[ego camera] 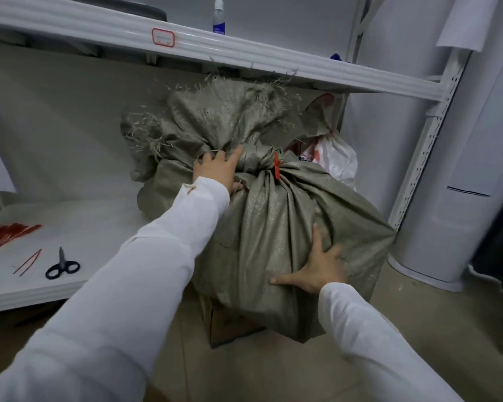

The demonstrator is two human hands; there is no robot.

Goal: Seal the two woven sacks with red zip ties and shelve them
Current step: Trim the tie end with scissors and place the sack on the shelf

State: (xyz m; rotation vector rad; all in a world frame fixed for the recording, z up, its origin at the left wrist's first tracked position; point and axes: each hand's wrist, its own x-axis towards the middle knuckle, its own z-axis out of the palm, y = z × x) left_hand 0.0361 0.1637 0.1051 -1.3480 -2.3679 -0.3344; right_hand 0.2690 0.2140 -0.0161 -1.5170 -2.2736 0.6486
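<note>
Red tie (277,166): one, cinched round the sack (273,227) neck.
Sack: one, half on the shelf (70,227), near end overhanging.
Left hand (218,169): fingers straight, pressing by the neck.
Right hand (317,271): fingers splayed flat on the side.
Push: low and level, so the frayed top clears the upper shelf (244,58).
Spares: two loose ties (26,262), one bundle (0,239), one scissors (62,265).

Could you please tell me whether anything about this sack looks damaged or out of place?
The mouth of the woven sack, above the red zip tie, is frayed, with loose strands sticking out under the upper shelf beam. The sack also overhangs the front of the lower shelf.
</note>
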